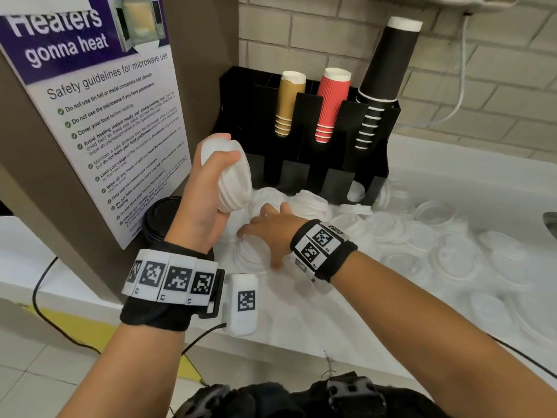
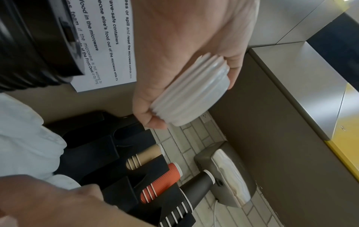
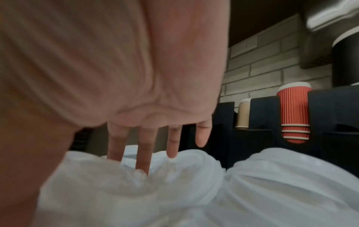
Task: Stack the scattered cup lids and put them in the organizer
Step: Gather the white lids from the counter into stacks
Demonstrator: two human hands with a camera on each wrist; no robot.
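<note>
Left hand (image 1: 208,188) clamps a nested stack of thin white plastic lids (image 1: 233,179) before the black slotted organizer (image 1: 304,140); right hand (image 1: 271,233), fingers spread, presses loose lids (image 1: 422,236) below it. Light, flexible, slippery; grip rims.

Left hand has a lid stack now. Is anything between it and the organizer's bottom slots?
Nothing visible blocks the air path from the lid stack in the left hand to the organizer. But loose lids are piled against the lower slots, and the right hand is reaching into that pile.
</note>
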